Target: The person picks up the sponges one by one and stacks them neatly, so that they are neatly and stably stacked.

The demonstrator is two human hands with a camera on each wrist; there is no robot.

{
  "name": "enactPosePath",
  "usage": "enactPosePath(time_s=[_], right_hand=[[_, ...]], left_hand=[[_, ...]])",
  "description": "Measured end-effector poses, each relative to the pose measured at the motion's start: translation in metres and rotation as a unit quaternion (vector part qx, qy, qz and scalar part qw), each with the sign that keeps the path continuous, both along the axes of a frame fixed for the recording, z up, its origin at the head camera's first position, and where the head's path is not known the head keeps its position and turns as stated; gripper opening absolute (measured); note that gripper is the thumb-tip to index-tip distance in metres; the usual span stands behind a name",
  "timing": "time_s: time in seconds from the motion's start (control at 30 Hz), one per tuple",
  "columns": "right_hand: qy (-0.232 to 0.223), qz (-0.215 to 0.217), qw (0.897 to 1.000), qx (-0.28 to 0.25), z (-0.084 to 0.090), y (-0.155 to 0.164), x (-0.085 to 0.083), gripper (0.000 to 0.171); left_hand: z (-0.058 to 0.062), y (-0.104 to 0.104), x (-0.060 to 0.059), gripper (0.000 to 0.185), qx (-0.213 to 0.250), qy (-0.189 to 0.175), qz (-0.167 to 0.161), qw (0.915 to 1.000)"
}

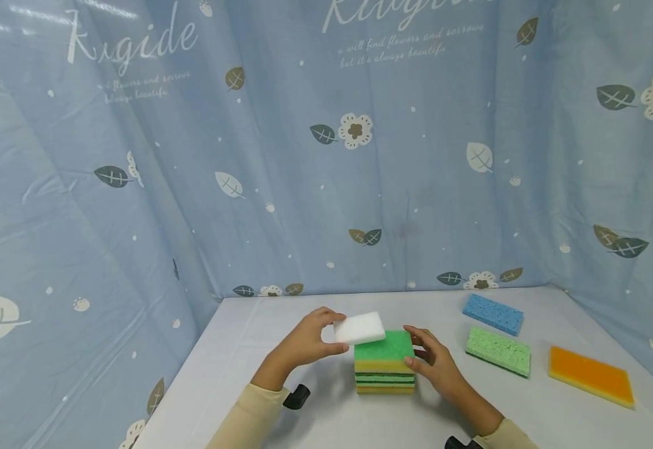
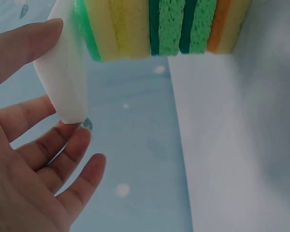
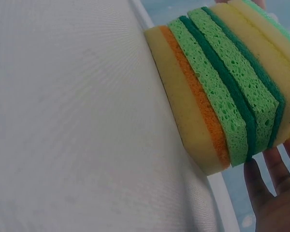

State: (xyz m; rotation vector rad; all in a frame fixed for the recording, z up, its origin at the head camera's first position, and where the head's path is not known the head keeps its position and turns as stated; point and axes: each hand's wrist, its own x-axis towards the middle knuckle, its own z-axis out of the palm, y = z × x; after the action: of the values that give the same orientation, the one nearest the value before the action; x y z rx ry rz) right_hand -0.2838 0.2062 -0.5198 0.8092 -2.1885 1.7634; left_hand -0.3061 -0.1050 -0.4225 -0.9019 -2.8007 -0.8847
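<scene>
My left hand (image 1: 308,340) pinches a plain white sponge (image 1: 361,328) between thumb and fingers. In the head view the white sponge overlaps the top left of a sponge stack (image 1: 385,376), and in the left wrist view it stands right at the stack's green top layer (image 2: 91,36). The stack shows yellow, green and orange layers (image 3: 195,96); the lowest one lies on the table. Beside the stack's right side is my right hand (image 1: 437,366), its relaxed fingers (image 3: 257,183) against the side and its thumb by the front corner.
To the right of the stack, three loose sponges lie on the white table (image 1: 236,349): a blue one (image 1: 493,313), a light green one (image 1: 498,350) and an orange-topped one (image 1: 591,375). A blue patterned curtain (image 1: 281,206) encloses the table's back and sides.
</scene>
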Motion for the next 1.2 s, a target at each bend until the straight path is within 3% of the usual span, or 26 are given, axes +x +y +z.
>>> enactPosePath(time_s=[1.2], right_hand=[[0.000, 0.003, 1.000, -0.007, 0.000, 0.000, 0.000, 0.057]], left_hand=[[0.002, 0.037, 0.009, 0.061, -0.034, 0.014, -0.048, 0.9982]])
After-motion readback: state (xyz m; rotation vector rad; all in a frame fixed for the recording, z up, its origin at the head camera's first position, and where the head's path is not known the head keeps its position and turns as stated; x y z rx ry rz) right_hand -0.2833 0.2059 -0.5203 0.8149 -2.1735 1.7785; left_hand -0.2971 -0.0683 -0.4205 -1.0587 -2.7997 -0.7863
